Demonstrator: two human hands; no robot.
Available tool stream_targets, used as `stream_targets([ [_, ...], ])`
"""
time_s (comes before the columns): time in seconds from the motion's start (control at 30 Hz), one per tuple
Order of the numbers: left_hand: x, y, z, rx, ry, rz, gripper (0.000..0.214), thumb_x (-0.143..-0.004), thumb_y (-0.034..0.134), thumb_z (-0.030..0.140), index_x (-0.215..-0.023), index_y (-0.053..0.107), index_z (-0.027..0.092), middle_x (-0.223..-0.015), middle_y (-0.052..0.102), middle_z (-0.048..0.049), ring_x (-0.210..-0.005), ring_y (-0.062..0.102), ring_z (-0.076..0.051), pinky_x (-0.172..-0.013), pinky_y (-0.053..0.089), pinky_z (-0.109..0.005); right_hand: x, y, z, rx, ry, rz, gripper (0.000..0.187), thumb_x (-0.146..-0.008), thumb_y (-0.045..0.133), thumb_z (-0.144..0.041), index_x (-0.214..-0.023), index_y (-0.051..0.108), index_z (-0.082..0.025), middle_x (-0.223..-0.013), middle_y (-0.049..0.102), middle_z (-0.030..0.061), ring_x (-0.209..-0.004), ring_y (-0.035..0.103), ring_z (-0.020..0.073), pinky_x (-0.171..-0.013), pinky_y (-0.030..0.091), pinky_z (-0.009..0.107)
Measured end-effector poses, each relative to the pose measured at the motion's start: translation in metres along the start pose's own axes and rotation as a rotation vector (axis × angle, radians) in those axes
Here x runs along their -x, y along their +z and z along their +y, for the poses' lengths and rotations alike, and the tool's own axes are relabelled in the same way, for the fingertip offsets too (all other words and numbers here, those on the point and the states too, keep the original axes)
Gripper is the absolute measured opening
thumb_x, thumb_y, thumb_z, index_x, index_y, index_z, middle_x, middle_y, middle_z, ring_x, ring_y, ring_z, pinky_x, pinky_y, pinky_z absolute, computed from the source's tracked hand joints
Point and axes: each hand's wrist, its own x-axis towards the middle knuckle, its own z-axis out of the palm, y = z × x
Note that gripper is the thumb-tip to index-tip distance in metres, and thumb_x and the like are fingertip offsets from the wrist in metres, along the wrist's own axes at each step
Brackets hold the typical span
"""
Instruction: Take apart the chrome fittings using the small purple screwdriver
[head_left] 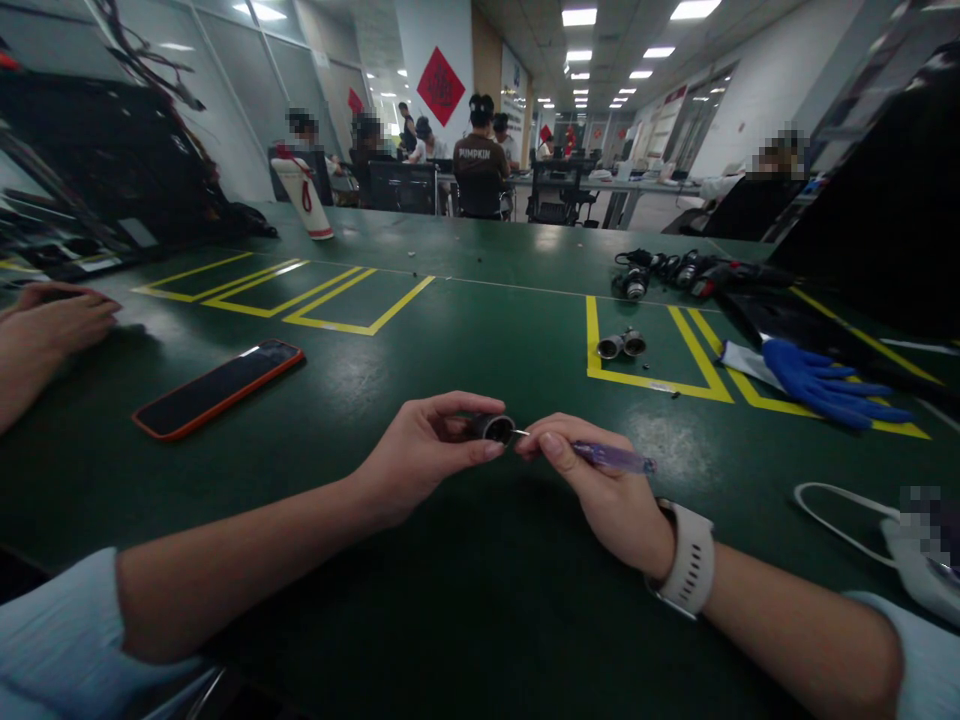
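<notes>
My left hand [427, 445] is closed round a small black cylindrical part [491, 428], held just above the green table [465, 330]. My right hand [600, 490], with a white watch on its wrist, pinches a purple-handled screwdriver [611, 458]. The screwdriver's thin metal tip points left into the open end of the black part. Both hands meet near the table's middle front.
A phone in an orange case [217, 388] lies to the left. Another person's hand [56, 320] rests at the far left. Two small metal cylinders [621, 345] sit inside yellow tape lines. A blue glove [825, 382], black parts [667, 272] and a white cable [840, 515] lie to the right.
</notes>
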Motion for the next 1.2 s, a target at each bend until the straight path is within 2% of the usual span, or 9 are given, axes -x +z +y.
stream_targets([
  [0.1, 0.0002, -0.0007, -0.0010, 0.007, 0.015, 0.005, 0.037, -0.066, 0.076, 0.011, -0.101, 0.066, 0.018, -0.092, 0.073, 0.0002, -0.086, 0.067, -0.012, -0.079, 0.052, -0.023, -0.0006, -0.0002, 0.0013, 0.001, -0.015, -0.011, 0.018, -0.091, 0.051, -0.021, -0.085, 0.068, -0.020, -0.081, 0.067, 0.0034, -0.079, 0.064, 0.0161, -0.071, 0.051, 0.030],
  [0.2, 0.0012, -0.0002, -0.0005, -0.008, 0.041, 0.013, 0.035, -0.066, 0.075, 0.010, -0.099, 0.067, 0.018, -0.093, 0.072, 0.0000, -0.088, 0.067, -0.013, -0.080, 0.052, -0.023, -0.0005, -0.0010, -0.0009, 0.118, -0.149, -0.075, 0.017, -0.090, 0.051, -0.017, -0.088, 0.067, -0.020, -0.082, 0.068, 0.0040, -0.080, 0.063, 0.0168, -0.073, 0.051, 0.032],
  [0.33, 0.0021, 0.0013, 0.0023, -0.041, 0.036, 0.044, 0.035, -0.063, 0.077, 0.010, -0.096, 0.067, 0.016, -0.089, 0.073, -0.0002, -0.084, 0.067, -0.013, -0.076, 0.053, -0.024, 0.0003, -0.0031, -0.0039, 0.375, -0.360, -0.226, 0.016, -0.089, 0.049, -0.013, -0.088, 0.064, -0.016, -0.087, 0.067, 0.0093, -0.080, 0.061, 0.0189, -0.069, 0.050, 0.033],
  [0.43, 0.0018, 0.0019, 0.0034, -0.055, 0.010, 0.050, 0.036, -0.062, 0.078, 0.012, -0.096, 0.068, 0.016, -0.087, 0.073, -0.0013, -0.081, 0.067, -0.014, -0.075, 0.053, -0.025, 0.0008, -0.0037, -0.0047, 0.434, -0.442, -0.281, 0.015, -0.089, 0.048, -0.013, -0.088, 0.064, -0.015, -0.087, 0.067, 0.0106, -0.079, 0.060, 0.0196, -0.068, 0.050, 0.034],
  [0.6, 0.0006, 0.0021, 0.0021, 0.003, -0.022, 0.025, 0.038, -0.062, 0.078, 0.012, -0.098, 0.068, 0.017, -0.090, 0.073, -0.0015, -0.083, 0.067, -0.014, -0.077, 0.052, -0.026, 0.0009, -0.0025, -0.0061, 0.264, -0.327, -0.191, 0.016, -0.088, 0.051, -0.011, -0.091, 0.065, -0.018, -0.088, 0.067, 0.0076, -0.082, 0.062, 0.0167, -0.072, 0.052, 0.031],
  [0.7, 0.0004, 0.0029, 0.0028, 0.016, -0.038, 0.039, 0.036, -0.062, 0.078, 0.011, -0.097, 0.069, 0.017, -0.090, 0.073, -0.0019, -0.084, 0.066, -0.014, -0.078, 0.052, -0.026, 0.0015, -0.0016, -0.0065, 0.240, -0.295, -0.167, 0.016, -0.088, 0.052, -0.010, -0.093, 0.066, -0.018, -0.089, 0.068, 0.0073, -0.083, 0.063, 0.0165, -0.073, 0.052, 0.031],
  [0.93, -0.0008, 0.0015, 0.0014, 0.028, -0.017, 0.034, 0.034, -0.065, 0.076, 0.012, -0.098, 0.069, 0.017, -0.093, 0.072, -0.0018, -0.086, 0.065, -0.013, -0.079, 0.050, -0.024, 0.0050, -0.0017, -0.0054, 0.297, -0.357, -0.106, 0.015, -0.087, 0.051, -0.010, -0.092, 0.064, -0.015, -0.086, 0.067, 0.0077, -0.079, 0.061, 0.0168, -0.070, 0.051, 0.031],
  [1.2, -0.0002, 0.0031, 0.0016, -0.001, -0.013, 0.080, 0.033, -0.065, 0.076, 0.013, -0.097, 0.069, 0.018, -0.090, 0.072, -0.0011, -0.085, 0.065, -0.013, -0.078, 0.050, -0.024, 0.0086, -0.0001, -0.0053, 0.425, -0.380, -0.176, 0.013, -0.086, 0.050, -0.008, -0.085, 0.062, -0.011, -0.084, 0.064, 0.0110, -0.078, 0.057, 0.0187, -0.069, 0.048, 0.032],
])
